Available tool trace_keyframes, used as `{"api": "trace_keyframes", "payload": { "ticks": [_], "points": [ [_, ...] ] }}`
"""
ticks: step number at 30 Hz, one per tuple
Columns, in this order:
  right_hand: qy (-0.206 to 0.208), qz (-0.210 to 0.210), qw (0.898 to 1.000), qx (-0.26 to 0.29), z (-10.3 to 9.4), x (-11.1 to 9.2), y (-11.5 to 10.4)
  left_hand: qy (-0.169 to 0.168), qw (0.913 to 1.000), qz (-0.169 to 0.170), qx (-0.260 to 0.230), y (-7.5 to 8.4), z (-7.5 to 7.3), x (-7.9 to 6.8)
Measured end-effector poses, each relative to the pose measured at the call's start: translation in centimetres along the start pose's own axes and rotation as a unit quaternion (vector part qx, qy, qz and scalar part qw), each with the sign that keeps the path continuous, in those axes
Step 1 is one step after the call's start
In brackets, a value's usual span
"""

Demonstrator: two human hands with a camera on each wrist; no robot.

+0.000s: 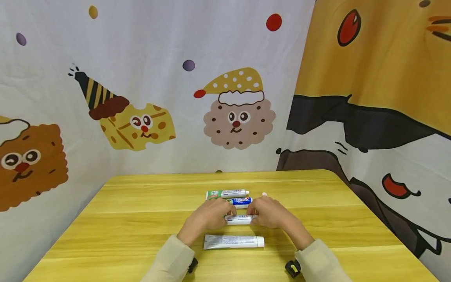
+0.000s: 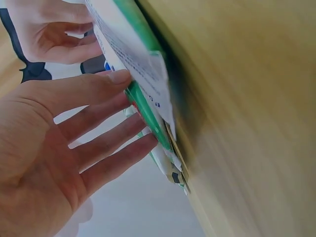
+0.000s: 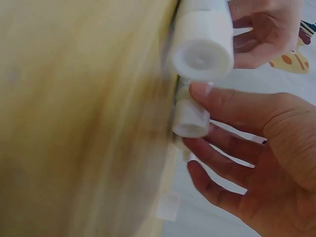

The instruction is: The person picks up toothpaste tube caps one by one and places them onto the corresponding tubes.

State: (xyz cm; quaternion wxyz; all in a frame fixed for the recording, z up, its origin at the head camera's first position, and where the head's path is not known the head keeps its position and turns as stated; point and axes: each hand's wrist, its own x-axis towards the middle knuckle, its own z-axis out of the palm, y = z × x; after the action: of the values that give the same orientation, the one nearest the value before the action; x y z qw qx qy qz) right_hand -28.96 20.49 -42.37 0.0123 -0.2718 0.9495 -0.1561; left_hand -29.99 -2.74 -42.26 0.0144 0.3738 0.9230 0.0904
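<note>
Both hands are at a white toothpaste tube [image 1: 239, 220] that lies crosswise on the table. My left hand [image 1: 213, 213] pinches its flat end, with the thumb on the near side and the fingers behind the green part [image 2: 143, 106] in the left wrist view. At the other end, my right hand [image 1: 269, 211] pinches the white cap [image 3: 191, 118] between thumb and fingers. Nearer to me lies another white toothpaste tube [image 1: 232, 242], its cap to the right. Just beyond the hands is a blue toothpaste tube [image 1: 242, 201], its left part hidden by the left hand.
Farthest back lies a green and white toothpaste tube [image 1: 232, 193], roughly parallel to the others. A small white piece [image 1: 264, 194] shows beyond the right hand. The wooden table [image 1: 116, 219] ends at a cartoon-printed curtain [image 1: 158, 78] behind and at the sides.
</note>
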Motion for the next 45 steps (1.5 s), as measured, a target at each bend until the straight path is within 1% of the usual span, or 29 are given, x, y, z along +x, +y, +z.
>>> {"api": "trace_keyframes", "payload": {
  "ticks": [3, 5, 7, 11, 14, 17, 20, 23, 25, 27, 32, 34, 37, 41, 45],
  "points": [
    [-0.002, 0.018, 1.0, 0.023, -0.8, -0.2, 0.2, 0.004, 1.0, 0.003, -0.001, 0.0, -0.4, 0.1],
    [0.009, 0.027, 0.999, 0.036, -1.6, -0.4, 0.6, 0.009, 0.9999, 0.0, -0.01, 0.1, -0.7, 0.1],
    [0.032, 0.031, 0.998, 0.036, -2.4, -0.6, 1.2, 0.014, 0.9997, 0.0, -0.019, 0.1, -1.2, 0.1],
    [0.094, 0.047, 0.994, 0.022, -3.7, -0.9, 2.6, 0.027, 0.9986, 0.003, -0.045, 0.2, -1.9, 0.2],
    [0.129, 0.054, 0.99, 0.019, -4.0, -1.1, 3.4, 0.036, 0.9977, 0.003, -0.058, 0.3, -2.3, 0.3],
    [0.146, 0.051, 0.988, 0.012, -3.9, -1.0, 4.1, 0.044, 0.9974, 0.005, -0.057, 0.2, -2.7, 1.1],
    [0.134, 0.062, 0.989, 0.003, -3.5, -0.9, 4.5, 0.056, 0.9981, 0.013, -0.023, -0.1, -2.9, 2.4],
    [0.096, 0.069, 0.993, 0.006, -2.8, -0.8, 4.9, 0.055, 0.9981, 0.019, 0.022, -0.6, -2.9, 3.8],
    [0.071, 0.082, 0.994, 0.019, -2.2, -0.8, 5.1, 0.043, 0.9976, 0.023, 0.049, -0.8, -2.8, 4.5],
    [0.056, 0.092, 0.994, 0.025, -1.8, -0.8, 5.3, 0.028, 0.9967, 0.027, 0.071, -1.1, -2.5, 5.2],
    [0.041, 0.103, 0.994, 0.019, -1.0, -0.8, 5.4, -0.004, 0.993, 0.027, 0.115, -1.5, -1.3, 6.4],
    [0.035, 0.105, 0.994, 0.018, -0.9, -0.8, 5.4, -0.013, 0.9926, 0.023, 0.118, -1.5, -1.0, 6.7],
    [0.03, 0.11, 0.993, 0.024, -0.8, -0.7, 5.4, -0.019, 0.9944, 0.013, 0.103, -1.3, -0.6, 6.9],
    [0.028, 0.119, 0.992, 0.03, -0.6, -0.7, 5.4, -0.013, 0.9957, 0.006, 0.092, -1.1, -0.4, 7.1],
    [0.027, 0.119, 0.992, 0.029, -0.6, -0.7, 5.5, -0.014, 0.9956, 0.003, 0.093, -1.1, -0.1, 7.3]
  ]
}}
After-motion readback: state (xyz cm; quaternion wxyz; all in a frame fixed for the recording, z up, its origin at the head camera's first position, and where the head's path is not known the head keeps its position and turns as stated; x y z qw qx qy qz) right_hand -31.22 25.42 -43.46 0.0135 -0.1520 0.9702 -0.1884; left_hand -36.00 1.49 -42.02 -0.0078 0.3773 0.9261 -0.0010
